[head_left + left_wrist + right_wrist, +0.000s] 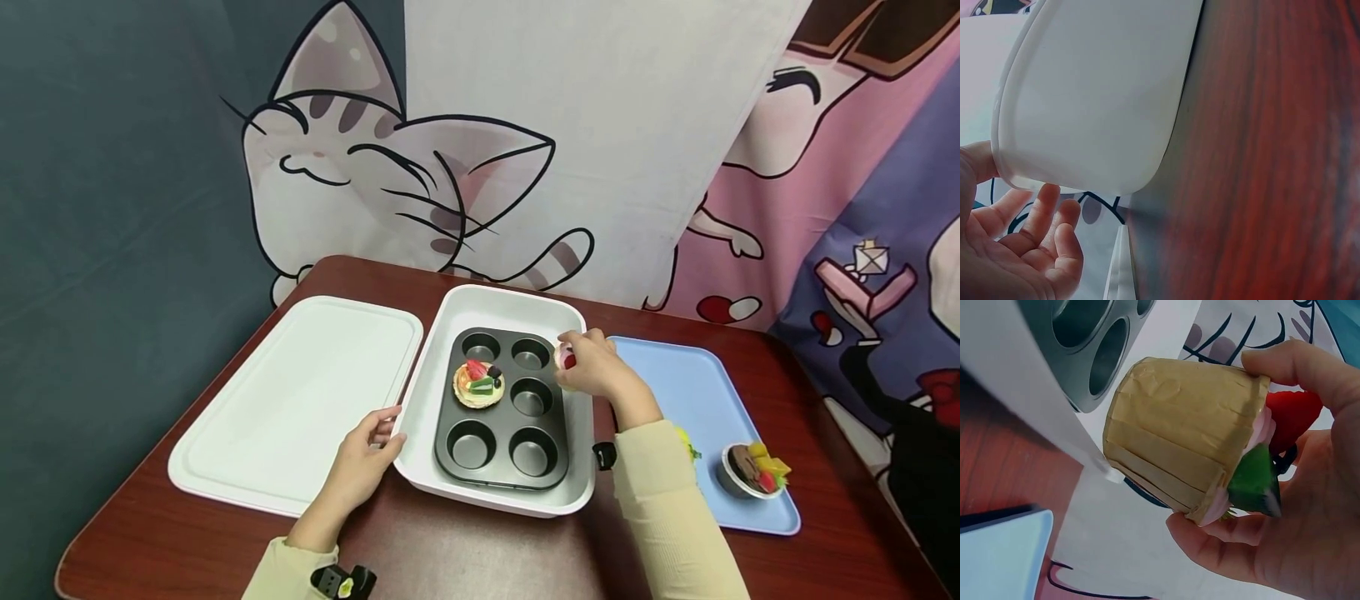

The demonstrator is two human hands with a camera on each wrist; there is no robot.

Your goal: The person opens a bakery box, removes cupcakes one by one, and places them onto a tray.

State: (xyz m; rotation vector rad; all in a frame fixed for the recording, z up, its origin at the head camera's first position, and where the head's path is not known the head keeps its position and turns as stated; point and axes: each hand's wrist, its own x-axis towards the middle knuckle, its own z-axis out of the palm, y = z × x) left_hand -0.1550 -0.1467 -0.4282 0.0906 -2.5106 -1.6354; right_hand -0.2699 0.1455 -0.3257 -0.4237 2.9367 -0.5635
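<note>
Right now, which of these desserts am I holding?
The tan-cased pink one, gripped by your right hand. It alone is held: the pale tart rests in the muffin pan, and the brown-topped one sits on the blue tray.

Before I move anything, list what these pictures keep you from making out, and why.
- Yellow item on the blue tray: head view, mostly hidden by the right sleeve.
- Held cupcake's full topping: right wrist view, partly hidden by the right hand and the cupcake's own side.
- Muffin pan: right wrist view, cut off at the top edge.
- White tub's inside: left wrist view, hidden by its outer wall.
</note>
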